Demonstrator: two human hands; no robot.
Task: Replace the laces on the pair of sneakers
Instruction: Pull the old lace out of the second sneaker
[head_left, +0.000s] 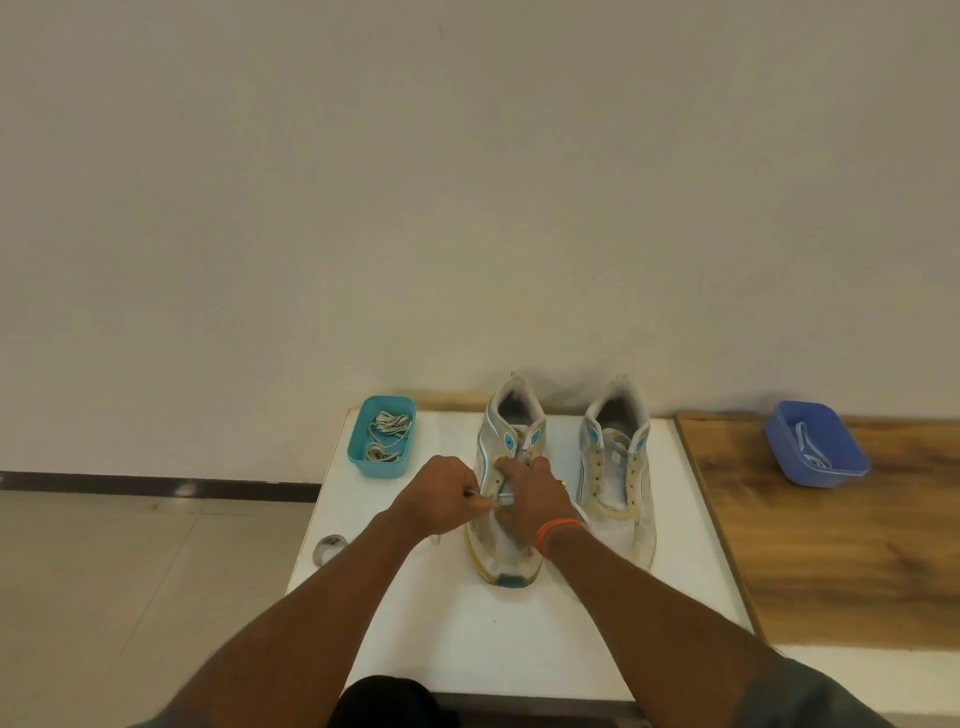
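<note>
Teal tray (383, 464) at far left of white table (467, 623); holds tangled pale laces (387, 431). We note small round object (329, 546) at table's left edge, too blurred to identify. Left hand (441, 493) fisted, pinching lace end (501, 500) at left sneaker (506, 519). Right hand (535, 491) curled over same sneaker's eyelets, hiding them; orange band on wrist. Right sneaker (618, 467) unlaced, just beside. Blue tray (815, 447) on wood surface, far right, with bluish lace inside.
</note>
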